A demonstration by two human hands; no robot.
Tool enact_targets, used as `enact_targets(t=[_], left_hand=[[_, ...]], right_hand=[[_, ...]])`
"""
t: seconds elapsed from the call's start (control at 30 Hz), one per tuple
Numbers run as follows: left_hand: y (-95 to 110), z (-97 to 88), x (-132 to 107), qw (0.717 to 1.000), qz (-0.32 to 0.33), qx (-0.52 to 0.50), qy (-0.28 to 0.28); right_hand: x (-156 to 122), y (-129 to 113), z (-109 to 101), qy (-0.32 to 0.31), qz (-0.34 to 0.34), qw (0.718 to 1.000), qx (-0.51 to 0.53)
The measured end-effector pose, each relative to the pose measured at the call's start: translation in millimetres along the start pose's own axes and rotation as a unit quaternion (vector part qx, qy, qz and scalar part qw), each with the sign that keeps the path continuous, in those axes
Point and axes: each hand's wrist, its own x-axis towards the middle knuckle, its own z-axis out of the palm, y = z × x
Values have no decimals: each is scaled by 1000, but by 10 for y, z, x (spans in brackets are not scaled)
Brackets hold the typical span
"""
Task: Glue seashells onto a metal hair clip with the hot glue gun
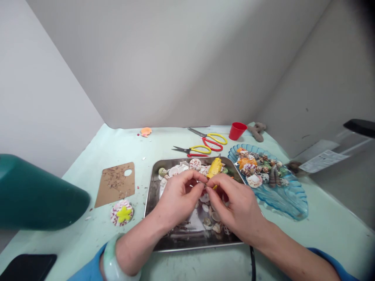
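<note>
Over a metal tray [187, 247], my left hand [182, 192] and my right hand [233, 203] meet fingertip to fingertip. Thumb and forefinger are pinched on each hand. Something tiny may sit between them, but it is too small to name. Inside the tray, white shells [179, 168] lie behind my left hand and small spiral shells [216, 227] lie below the fingers. Just behind my right fingertips is a yellow glue gun [215, 167] with a dark nozzle; my right hand partly covers it.
A blue shell-shaped dish [288, 203] at right holds many shells. Two pairs of scissors [202, 150] and a red cup [237, 131] stand behind the tray. At left are a cardboard piece [117, 183], a shell disc with a yellow flower [122, 213] and a large green object [41, 195].
</note>
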Motion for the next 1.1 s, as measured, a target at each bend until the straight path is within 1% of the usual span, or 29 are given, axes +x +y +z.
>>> enact_targets(t=[0.17, 0.27, 0.5, 0.73, 0.9, 1.0, 1.1], left_hand=[[12, 6, 11, 1000, -6, 14, 9], [23, 11, 10, 1000, -6, 6, 20], [33, 5, 14, 999, 18, -4, 29], [62, 1, 13, 999, 3, -10, 36], [65, 14, -2, 999, -15, -12, 30], [69, 14, -5, 999, -16, -12, 27], [79, 8, 1, 999, -7, -2, 35]], right_hand=[[22, -14, -9, 11, -5, 1000, -1], [14, -13, -12, 9, -6, 1000, 2], [-13, -1, -15, -5, 0, 1000, 10], [-1, -8, -7, -2, -6, 1000, 8], [-16, 13, 6, -8, -2, 1000, 2], [-6, 9, 9, -2, -5, 1000, 0], [7, -9, -4, -1, -5, 1000, -2]])
